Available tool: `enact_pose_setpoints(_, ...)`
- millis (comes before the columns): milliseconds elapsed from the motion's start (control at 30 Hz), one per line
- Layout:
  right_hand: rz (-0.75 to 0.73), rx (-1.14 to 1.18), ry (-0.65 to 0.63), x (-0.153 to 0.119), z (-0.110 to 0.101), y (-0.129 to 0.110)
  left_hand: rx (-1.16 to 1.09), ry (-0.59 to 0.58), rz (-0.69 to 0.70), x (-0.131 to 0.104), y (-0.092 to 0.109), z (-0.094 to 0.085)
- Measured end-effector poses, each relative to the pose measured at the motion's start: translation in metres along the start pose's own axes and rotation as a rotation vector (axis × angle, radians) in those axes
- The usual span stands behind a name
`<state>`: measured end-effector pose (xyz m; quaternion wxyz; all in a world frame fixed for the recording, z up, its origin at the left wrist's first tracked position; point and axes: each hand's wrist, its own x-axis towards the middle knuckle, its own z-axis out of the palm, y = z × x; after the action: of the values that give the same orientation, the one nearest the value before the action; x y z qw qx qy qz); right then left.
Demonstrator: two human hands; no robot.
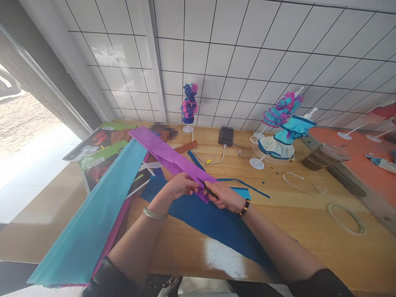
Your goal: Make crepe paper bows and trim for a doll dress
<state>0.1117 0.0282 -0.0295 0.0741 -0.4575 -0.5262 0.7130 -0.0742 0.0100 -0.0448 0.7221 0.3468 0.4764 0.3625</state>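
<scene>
A long strip of purple fabric point(173, 159) runs from the back left toward the middle of the table. My left hand point(182, 185) pinches its edge near the front end. Black scissors point(210, 190) are in my right hand point(225, 196), fingers wrapped around the handles, which are mostly hidden. Their blades lie against the purple fabric, close to my left fingertips. Beneath both hands spreads a dark blue piece of fabric point(210, 225). A small light blue piece point(243, 193) lies just beyond my right hand.
Light blue fabric point(102, 206) hangs over the table's left front edge, above several booklets point(99, 144). Small dress forms in paper-like dresses point(189, 105) stand along the wall. A phone point(226, 136) with a cable, a lidded cup point(324, 156) and a clear ring point(346, 218) are also there.
</scene>
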Motion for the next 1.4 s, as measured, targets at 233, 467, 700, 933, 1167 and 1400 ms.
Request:
enact_pose_setpoints(233, -0.006, 0.006, 0.01, 0.0, 0.0, 0.0, 0.002, 0.001, -0.008, 0.0, -0.001, -0.001)
enact_pose_setpoints(467, 0.0, 0.026, -0.001, 0.004, 0.003, -0.002, 0.011, -0.011, -0.018, 0.0, 0.001, 0.0)
enact_pose_setpoints(700, -0.008, 0.014, 0.016, 0.004, 0.005, -0.004, 0.006, -0.018, -0.01, 0.0, 0.0, -0.001)
enact_pose_setpoints(933, -0.012, 0.015, 0.034, 0.004, 0.003, -0.003, -0.085, 0.013, -0.04, -0.002, 0.006, -0.01)
enact_pose_setpoints(1167, 0.006, 0.015, 0.026, 0.005, 0.004, -0.004, -0.111, 0.112, -0.019, 0.001, 0.006, -0.015)
enact_pose_setpoints(1400, 0.018, 0.04, 0.017, 0.009, 0.006, -0.005, -0.123, 0.13, -0.009, 0.004, 0.003, -0.015)
